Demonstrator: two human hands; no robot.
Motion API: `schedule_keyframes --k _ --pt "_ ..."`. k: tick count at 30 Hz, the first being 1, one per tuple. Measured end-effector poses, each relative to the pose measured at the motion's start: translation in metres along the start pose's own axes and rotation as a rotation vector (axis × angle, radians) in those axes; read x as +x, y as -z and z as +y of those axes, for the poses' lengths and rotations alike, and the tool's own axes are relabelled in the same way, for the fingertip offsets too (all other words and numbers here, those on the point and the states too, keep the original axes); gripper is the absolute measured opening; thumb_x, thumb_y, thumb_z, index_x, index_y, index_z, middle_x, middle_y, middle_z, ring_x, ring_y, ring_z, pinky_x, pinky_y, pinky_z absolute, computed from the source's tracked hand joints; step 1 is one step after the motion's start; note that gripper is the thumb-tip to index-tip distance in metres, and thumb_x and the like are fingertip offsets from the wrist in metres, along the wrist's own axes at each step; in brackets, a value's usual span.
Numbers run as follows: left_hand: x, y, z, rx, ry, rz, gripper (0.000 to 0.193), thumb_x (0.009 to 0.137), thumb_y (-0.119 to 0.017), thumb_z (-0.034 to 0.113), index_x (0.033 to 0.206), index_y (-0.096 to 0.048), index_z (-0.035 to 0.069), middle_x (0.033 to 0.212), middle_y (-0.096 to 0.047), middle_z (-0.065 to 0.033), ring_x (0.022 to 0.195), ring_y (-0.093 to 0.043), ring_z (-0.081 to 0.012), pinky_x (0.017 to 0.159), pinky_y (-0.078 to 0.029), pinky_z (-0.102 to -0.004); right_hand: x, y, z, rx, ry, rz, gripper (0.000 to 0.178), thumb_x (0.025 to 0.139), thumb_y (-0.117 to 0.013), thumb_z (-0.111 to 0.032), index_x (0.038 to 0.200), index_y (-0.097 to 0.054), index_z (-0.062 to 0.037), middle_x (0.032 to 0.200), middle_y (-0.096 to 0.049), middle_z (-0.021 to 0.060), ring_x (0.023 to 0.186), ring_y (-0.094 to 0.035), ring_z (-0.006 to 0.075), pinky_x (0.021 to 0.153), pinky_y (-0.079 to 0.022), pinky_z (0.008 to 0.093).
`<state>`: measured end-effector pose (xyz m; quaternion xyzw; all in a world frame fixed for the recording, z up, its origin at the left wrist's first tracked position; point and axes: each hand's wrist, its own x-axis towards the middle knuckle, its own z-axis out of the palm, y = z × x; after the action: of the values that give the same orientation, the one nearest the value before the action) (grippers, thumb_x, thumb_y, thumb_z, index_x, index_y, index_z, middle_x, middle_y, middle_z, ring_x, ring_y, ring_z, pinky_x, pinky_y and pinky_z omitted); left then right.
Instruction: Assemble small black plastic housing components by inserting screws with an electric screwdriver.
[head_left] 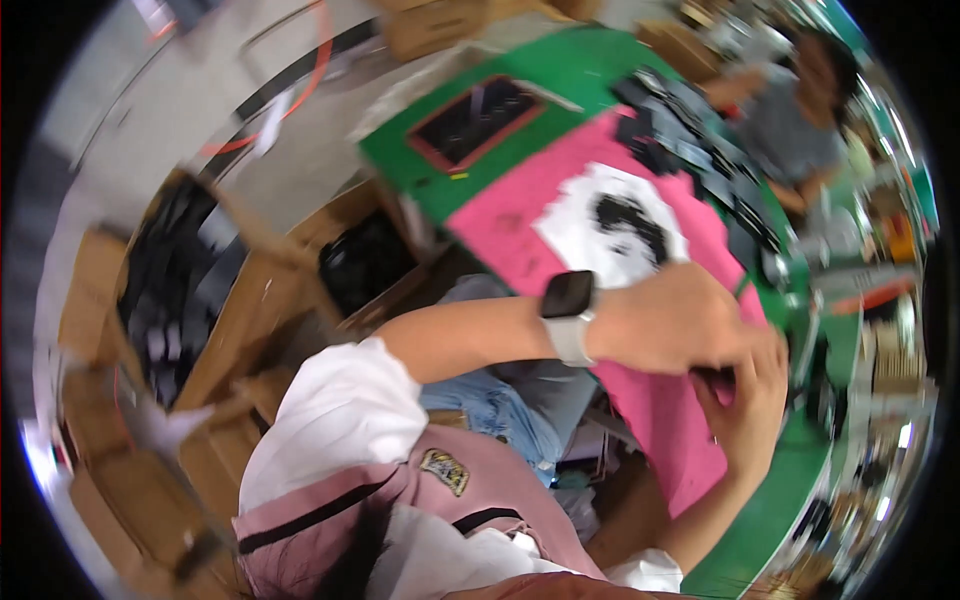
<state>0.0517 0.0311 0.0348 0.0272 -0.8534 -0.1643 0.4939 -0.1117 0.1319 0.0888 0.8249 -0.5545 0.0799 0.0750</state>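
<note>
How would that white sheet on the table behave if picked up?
The white sheet would probably flop, since it looks thin, with ragged edges. It is probably light too, being so thin. The black pieces on it might slide off if tilted, as they seem loosely heaped.

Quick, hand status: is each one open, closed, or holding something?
Left hand: overlaps the right in view; fingertips hidden, grip cannot be told.
Right hand: curled by a small dark patch; cannot tell whether it holds anything.
</note>
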Motion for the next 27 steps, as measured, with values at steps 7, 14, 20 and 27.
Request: schedule_keyframes --k 7,14,20,27 --pt "-0.042 0.05 0.012 -0.066 0.278 0.747 0.068 0.061 -0.079 0.034 0.113 -0.048 0.001 0.095 -0.053 -0.0127 0.085 -0.053 -0.0307 0.076 -0.043 -0.0394 0.016 -0.041 -0.019 0.499 0.042 0.309 0.037 0.072 -0.075 -0.011 0.102 -0.059 0.0035 0.088 -0.062 0.0098 0.073 -0.054 0.0153 0.065 -0.04 0.0281" --pt "-0.104 0.056 0.042 -0.802 0.823 0.611 0.037 0.077 -0.074 0.026 0.095 -0.062 -0.004 0.078 -0.063 -0.0034 0.073 -0.055 -0.0076 0.065 -0.048 -0.0267 0.042 -0.053 -0.062 0.65 0.116 0.117 0.049 0.082 -0.059 -0.048 0.074 -0.057 0.0004 0.061 -0.049 0.0037 0.06 -0.046 0.0156 0.057 -0.031 0.0287" --pt "-0.192 0.156 0.101 0.192 1.441 0.433 0.029 0.067 -0.077 0.024 0.079 -0.065 0.0 0.073 -0.066 -0.0097 0.063 -0.059 -0.0127 0.056 -0.046 -0.0295 0.072 -0.047 -0.133 1.121 -0.042 -0.054 0.037 0.069 -0.068 -0.013 0.104 -0.064 -0.0004 0.087 -0.065 0.0099 0.063 -0.06 0.0151 0.056 -0.047 0.0256" --pt "-0.543 0.242 0.19 0.774 1.844 1.28 0.062 0.076 -0.067 0.048 0.103 -0.064 -0.007 0.099 -0.065 -0.0219 0.083 -0.062 -0.0281 0.075 -0.051 -0.0415 0.048 -0.056 -0.157 2.252 0.583 -0.096 0.02 0.078 -0.063 -0.011 0.088 -0.065 0.0056 0.08 -0.063 0.0173 0.072 -0.062 0.0294 0.064 -0.049 0.0369"
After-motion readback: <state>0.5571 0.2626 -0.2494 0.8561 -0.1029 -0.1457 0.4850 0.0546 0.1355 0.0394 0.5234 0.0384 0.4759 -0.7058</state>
